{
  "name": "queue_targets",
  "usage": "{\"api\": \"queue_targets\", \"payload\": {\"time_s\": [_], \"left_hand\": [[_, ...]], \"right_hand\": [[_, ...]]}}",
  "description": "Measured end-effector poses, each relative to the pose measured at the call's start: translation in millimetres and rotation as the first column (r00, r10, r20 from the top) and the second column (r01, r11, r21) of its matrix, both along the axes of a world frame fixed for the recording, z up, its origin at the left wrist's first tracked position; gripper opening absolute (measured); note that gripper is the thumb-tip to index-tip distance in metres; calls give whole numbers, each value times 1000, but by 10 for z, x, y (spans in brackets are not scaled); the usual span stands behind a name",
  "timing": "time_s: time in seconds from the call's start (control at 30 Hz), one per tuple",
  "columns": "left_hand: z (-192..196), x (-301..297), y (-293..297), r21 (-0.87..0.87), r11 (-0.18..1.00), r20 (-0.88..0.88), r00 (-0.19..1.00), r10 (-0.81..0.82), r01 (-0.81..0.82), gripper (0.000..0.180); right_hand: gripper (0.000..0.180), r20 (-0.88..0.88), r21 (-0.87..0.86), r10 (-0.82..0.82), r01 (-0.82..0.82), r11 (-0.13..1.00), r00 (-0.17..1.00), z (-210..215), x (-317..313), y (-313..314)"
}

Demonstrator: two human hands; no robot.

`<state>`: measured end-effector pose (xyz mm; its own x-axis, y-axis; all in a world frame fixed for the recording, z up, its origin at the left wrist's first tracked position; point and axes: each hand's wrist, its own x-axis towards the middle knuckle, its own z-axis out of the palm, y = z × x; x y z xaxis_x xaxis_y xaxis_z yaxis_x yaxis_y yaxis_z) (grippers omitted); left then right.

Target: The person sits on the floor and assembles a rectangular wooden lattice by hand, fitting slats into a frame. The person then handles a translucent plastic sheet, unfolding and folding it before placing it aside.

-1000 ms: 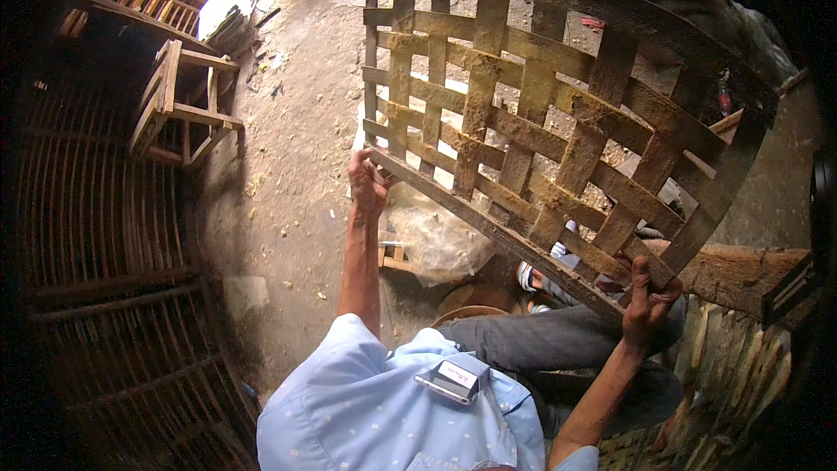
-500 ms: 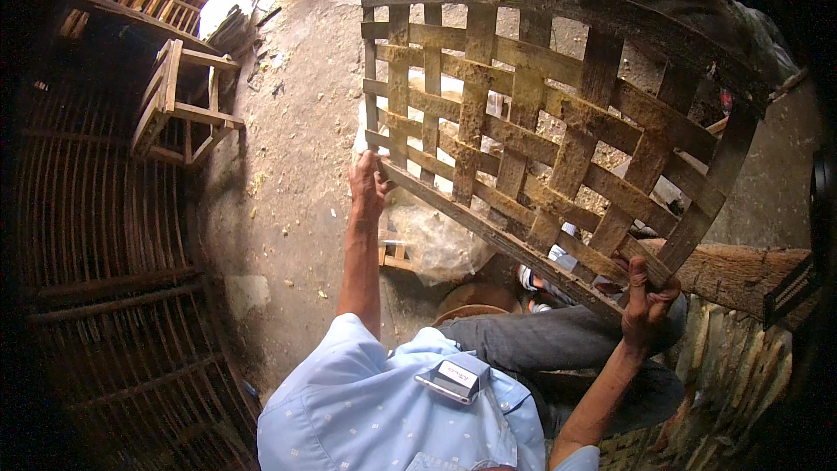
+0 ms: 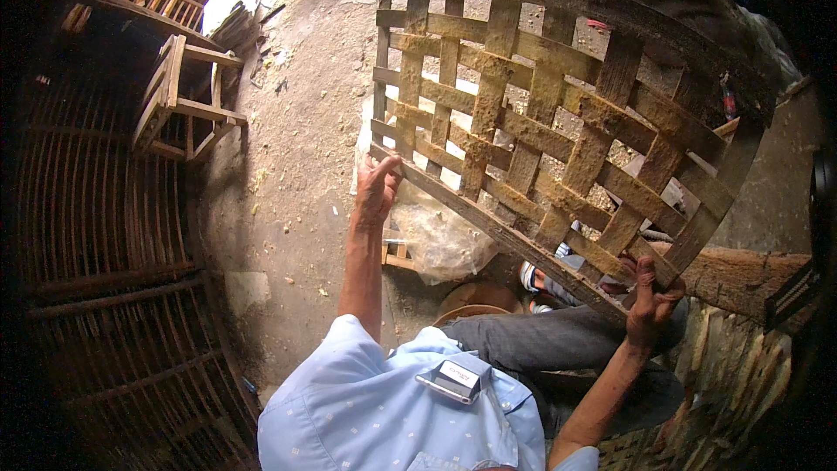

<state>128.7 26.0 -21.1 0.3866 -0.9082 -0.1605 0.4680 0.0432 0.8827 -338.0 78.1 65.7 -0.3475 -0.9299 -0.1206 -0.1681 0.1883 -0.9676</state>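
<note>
A worn wooden frame panel of woven flat strips (image 3: 584, 157) is held up in front of me at a tilt, its right end nearer my body. Brownish-yellow residue crusts many of the strips. My left hand (image 3: 377, 187) is closed around the near rail at the panel's left corner. At the near right corner my right hand (image 3: 649, 303) grips the frame, thumb up along the strips and the other fingers partly hidden. Through the gaps the littered floor and a pale plastic sheet show.
A wooden stool-like frame (image 3: 179, 105) stands at the left beside a dark slatted wall (image 3: 113, 201). Under the panel lies a clear plastic bag (image 3: 449, 240). A round brown container (image 3: 479, 298) sits by my legs. A thick wooden plank (image 3: 741, 275) and corrugated sheets (image 3: 741, 358) are at right.
The panel has shifted slightly to the right, its far left corner a little higher. Both hands moved along with it and keep their grip.
</note>
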Motion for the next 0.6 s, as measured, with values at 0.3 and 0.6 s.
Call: {"api": "queue_targets", "payload": {"time_s": [0.3,0.6], "left_hand": [[-311,214,56,11,997,-263,961,82,-82,42],[-345,196,-7,209,961,-206,953,222,-179,64]], "right_hand": [[25,-132,-174,112,-134,976,985,-107,8,-12],[26,183,-39,105,-100,994,977,381,360,-80]]}}
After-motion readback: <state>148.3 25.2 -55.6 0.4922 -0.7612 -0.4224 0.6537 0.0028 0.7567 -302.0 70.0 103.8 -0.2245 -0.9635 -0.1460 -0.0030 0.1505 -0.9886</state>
